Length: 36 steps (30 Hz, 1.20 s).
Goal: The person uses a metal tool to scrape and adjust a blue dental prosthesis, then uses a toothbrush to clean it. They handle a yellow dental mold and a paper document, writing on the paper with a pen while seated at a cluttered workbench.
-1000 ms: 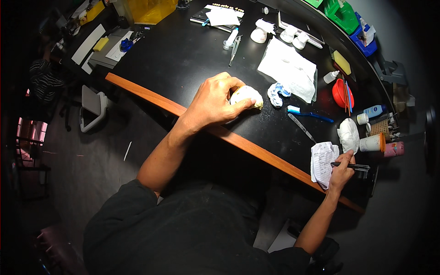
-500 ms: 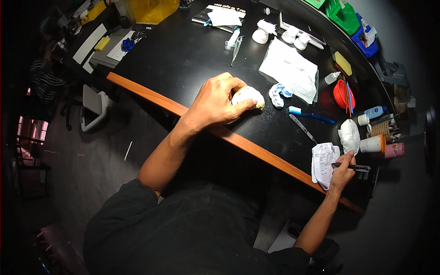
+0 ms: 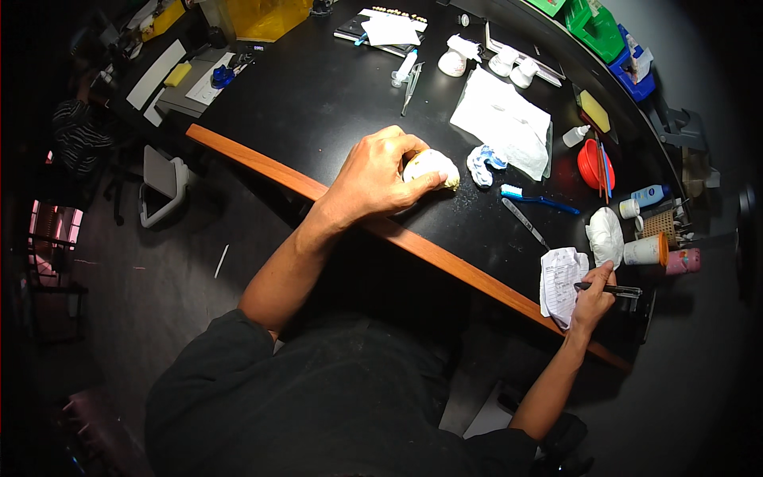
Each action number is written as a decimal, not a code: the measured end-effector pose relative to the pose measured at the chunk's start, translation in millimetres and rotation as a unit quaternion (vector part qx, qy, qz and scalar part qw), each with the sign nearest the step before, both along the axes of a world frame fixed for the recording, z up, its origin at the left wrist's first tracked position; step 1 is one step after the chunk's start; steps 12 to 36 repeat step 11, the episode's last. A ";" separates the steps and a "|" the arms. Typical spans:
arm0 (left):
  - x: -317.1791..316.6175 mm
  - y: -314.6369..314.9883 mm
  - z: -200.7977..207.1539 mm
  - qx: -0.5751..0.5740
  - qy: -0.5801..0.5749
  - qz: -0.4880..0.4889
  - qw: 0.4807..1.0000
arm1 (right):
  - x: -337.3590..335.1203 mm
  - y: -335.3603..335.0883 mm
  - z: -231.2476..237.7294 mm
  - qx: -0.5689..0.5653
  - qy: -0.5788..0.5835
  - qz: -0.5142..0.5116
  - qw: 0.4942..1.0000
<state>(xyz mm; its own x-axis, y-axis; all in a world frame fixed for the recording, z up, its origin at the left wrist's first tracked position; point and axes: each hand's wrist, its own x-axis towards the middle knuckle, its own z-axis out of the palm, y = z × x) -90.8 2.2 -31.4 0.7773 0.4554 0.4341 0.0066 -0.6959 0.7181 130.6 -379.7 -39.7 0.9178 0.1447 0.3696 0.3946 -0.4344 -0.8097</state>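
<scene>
My left hand (image 3: pixel 375 172) is closed round a white rounded lump (image 3: pixel 430 164) with yellowish patches at its lower right edge, near the desk's wooden front edge. At the right, my right hand (image 3: pixel 591 302) grips a black pen (image 3: pixel 626 292) across its fingers. It rests by a handwritten paper slip (image 3: pixel 559 280), with its upper fingertips at the lower end of a white wrapped bundle (image 3: pixel 606 234). Between the hands lie a blue toothbrush (image 3: pixel 550 203), a thin metal tool (image 3: pixel 526 223) and a crumpled white-and-blue piece (image 3: pixel 482 165).
A white cloth (image 3: pixel 499 119) lies on the black desk (image 3: pixel 306 91) behind the lump. Tweezers (image 3: pixel 412 89) and white bottles (image 3: pixel 453 62) stand farther back. A red bowl (image 3: pixel 589 164) and an orange-rimmed cup (image 3: pixel 645 250) are at the right. A lidded bin (image 3: pixel 163 187) stands left.
</scene>
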 end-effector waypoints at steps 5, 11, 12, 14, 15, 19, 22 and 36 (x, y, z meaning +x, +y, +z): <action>0.0 0.2 0.7 -0.006 0.007 0.001 1.000 | 5.5 -3.7 -4.5 -0.003 -0.016 0.000 1.000; -0.3 0.0 -0.4 -0.013 0.001 -0.003 1.000 | -1.2 1.4 2.7 -0.006 0.013 -0.013 1.000; -0.3 0.0 -0.4 -0.013 0.001 -0.003 1.000 | -1.2 1.4 2.7 -0.006 0.013 -0.013 1.000; -0.3 0.0 -0.4 -0.013 0.001 -0.003 1.000 | -1.2 1.4 2.7 -0.006 0.013 -0.013 1.000; -0.3 0.0 -0.4 -0.013 0.001 -0.003 1.000 | -1.2 1.4 2.7 -0.006 0.013 -0.013 1.000; -0.3 0.0 -0.4 -0.013 0.001 -0.003 1.000 | -1.2 1.4 2.7 -0.006 0.013 -0.013 1.000; -0.3 0.0 -0.4 -0.013 0.001 -0.003 1.000 | -1.2 1.4 2.7 -0.006 0.013 -0.013 1.000; -0.3 0.0 -0.4 -0.013 0.001 -0.003 1.000 | -1.2 1.4 2.7 -0.006 0.013 -0.013 1.000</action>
